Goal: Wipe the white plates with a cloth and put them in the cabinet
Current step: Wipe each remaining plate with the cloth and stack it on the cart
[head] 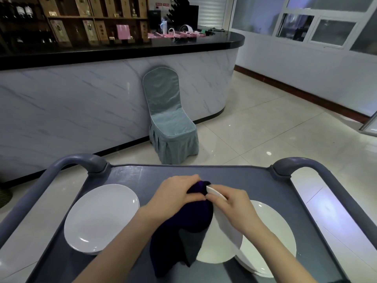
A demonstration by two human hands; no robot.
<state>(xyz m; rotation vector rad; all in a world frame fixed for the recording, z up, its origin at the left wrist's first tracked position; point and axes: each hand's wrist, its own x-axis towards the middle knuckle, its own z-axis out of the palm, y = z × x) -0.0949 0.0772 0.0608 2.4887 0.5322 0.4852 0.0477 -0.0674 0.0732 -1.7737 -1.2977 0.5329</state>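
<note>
Grey cart top [204,172]: left hand [175,195] grip clutches dark cloth [195,221] against tilted white plate [220,242]; right hand [230,203] grip pinches rim.

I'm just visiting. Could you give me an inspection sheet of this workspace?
Surface: grey cart top, handles at both far corners.
Job's things: left plate and right plate lie flat, each possibly a stack; held plate tilted above the right one; dark purple cloth draped over it. Cabinet not in view.
Clutter: pink items on the bar counter, too far to identify.
Hands: left hand grips the cloth on the held plate; right hand pinches its rim.
Cables: nothing seen.
Surroundings: covered chair, shelves of bottles and boxes, tiled floor, windows.
</note>
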